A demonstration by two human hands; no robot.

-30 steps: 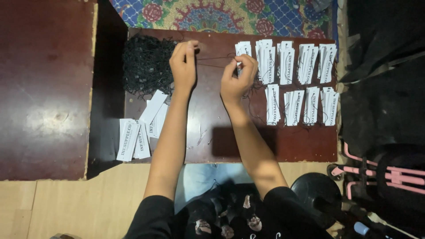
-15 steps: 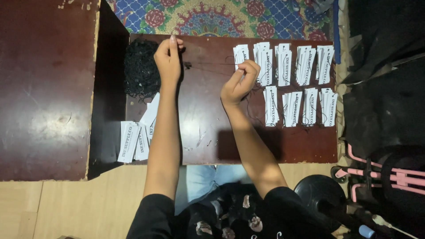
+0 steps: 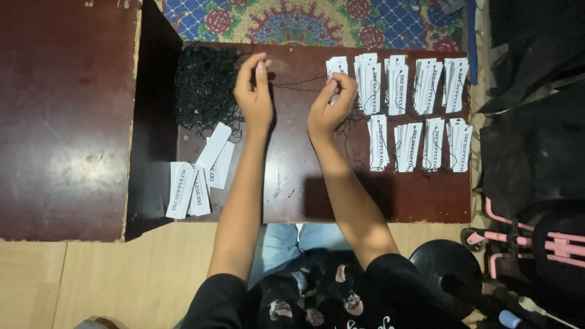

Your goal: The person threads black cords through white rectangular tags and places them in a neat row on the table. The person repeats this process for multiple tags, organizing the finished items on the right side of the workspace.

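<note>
Stretched almost level across the upper middle of the frame: a thin black thread point(image 3: 298, 83), long axis running left to right, sagging slightly between the two hands. Left hand point(image 3: 254, 91) raised above the worktop point(image 3: 365, 195), thumb and forefinger pinched on the left end of the thread, fingertips pointing toward the top of the frame. Right hand point(image 3: 332, 103) curled, fingers closed on the right end of the thread together with a white paper tag point(image 3: 337, 66); tag mostly hidden by the fingers, its long axis roughly up and down.

Just left of the left hand, near the upper left corner of the worktop: a tangled heap of black threads point(image 3: 204, 88). Lower left, partly overhanging the worktop's edge: a loose fan of plain white tags point(image 3: 201, 173), lying at a slant. Right of the right hand, in two rows across the upper right: neat stacks of strung tags point(image 3: 414, 116), long axes up and down, the nearest stack just beside the right knuckles. Further left: a second dark red surface point(image 3: 67, 116). At the top edge: a patterned rug point(image 3: 317, 21). Along the right edge: dark bags point(image 3: 536, 152).
</note>
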